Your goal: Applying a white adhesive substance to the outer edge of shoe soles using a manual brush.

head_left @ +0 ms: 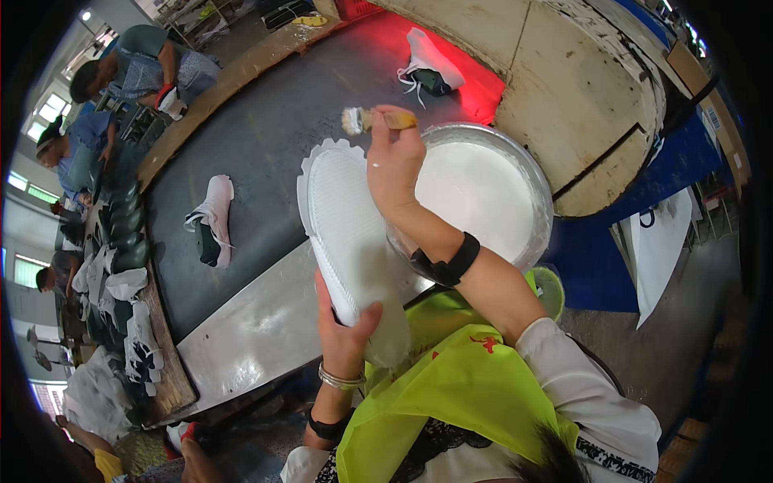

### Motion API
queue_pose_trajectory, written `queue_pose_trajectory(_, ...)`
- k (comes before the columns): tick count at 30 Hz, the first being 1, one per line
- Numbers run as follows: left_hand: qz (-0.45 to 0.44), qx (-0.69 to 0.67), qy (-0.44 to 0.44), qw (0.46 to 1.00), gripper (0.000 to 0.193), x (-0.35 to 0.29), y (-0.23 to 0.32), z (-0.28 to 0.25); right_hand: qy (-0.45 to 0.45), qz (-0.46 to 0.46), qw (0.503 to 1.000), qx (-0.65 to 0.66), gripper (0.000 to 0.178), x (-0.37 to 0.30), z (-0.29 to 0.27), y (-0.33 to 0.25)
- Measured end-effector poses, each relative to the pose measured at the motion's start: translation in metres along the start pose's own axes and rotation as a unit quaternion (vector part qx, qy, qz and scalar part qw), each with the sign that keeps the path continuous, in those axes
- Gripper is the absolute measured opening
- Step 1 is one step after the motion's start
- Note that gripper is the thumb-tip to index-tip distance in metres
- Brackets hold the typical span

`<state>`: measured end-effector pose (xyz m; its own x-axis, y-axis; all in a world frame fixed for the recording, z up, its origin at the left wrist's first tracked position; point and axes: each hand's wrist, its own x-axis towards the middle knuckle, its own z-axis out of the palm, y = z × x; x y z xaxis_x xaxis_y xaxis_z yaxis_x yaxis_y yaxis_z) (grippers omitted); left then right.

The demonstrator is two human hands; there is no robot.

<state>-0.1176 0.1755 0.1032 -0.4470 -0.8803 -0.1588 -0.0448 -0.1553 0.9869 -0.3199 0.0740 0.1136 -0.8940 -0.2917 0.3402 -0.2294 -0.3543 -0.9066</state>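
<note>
A white shoe (342, 209) is held sole up in my left hand (345, 334), whose fingers and thumb grip it at its near end. The sole looks wet and white, with a ragged edge of upper material around its far end. My right hand (394, 165) pinches a short brush (390, 120) with a yellowish handle; its whitened bristles point left, above and beyond the shoe's far end. Just right of the shoe stands a round metal basin (541, 173) of white liquid (475, 185), partly hidden by my right forearm.
A dark conveyor belt (282, 121) carries a white shoe (211, 217) at left and another shoe (431, 68) under red light at the far end. A cream machine housing (580, 72) bounds the right. Several co-workers (149, 60) and piled shoe parts (121, 274) line the left side.
</note>
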Motion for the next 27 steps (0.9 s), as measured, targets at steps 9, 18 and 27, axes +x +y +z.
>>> queue_pose_trajectory(9, -0.201, -0.197, 0.014, 0.959, 0.060, 0.022, -0.011, -0.040, -0.258, 0.093, 0.948, -0.164, 0.016, 0.057, -0.152, 0.009)
queue_pose_trajectory(18, -0.228, -0.148, 0.023, 0.962, 0.060, 0.020, -0.006, -0.046, -0.353, 0.078, 0.828, -0.428, 0.018, 0.036, -0.166, 0.037)
queue_pose_trajectory(27, -0.202, -0.084, -0.022, 0.976, 0.060, 0.034, 0.018, -0.023, -0.327, 0.060, 0.868, -0.370, 0.014, 0.062, -0.176, 0.018)
